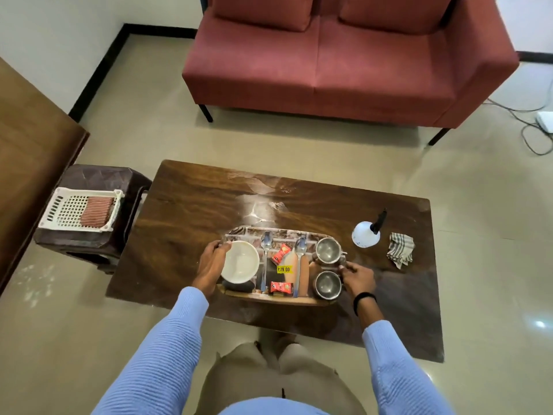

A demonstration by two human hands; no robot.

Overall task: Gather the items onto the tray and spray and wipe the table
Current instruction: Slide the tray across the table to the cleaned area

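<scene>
A patterned oval tray [285, 234] sits near the front edge of the dark wooden table [191, 211]. It holds a white bowl [241, 262], two spoons [265, 250], two red sachets [280, 254] and two steel cups [328, 250]. My left hand [211, 265] grips the tray's left rim beside the bowl. My right hand [357, 278] grips the right rim next to the cups. A white spray bottle [365, 233] and a checked cloth [400, 250] lie on the table to the right of the tray.
A dark stool [98, 178] at the table's left carries a white basket [59, 208] with a striped cloth. A red sofa [344, 61] stands beyond the table. Cables [526, 127] lie on the floor at far right. My knees are at the table's front edge.
</scene>
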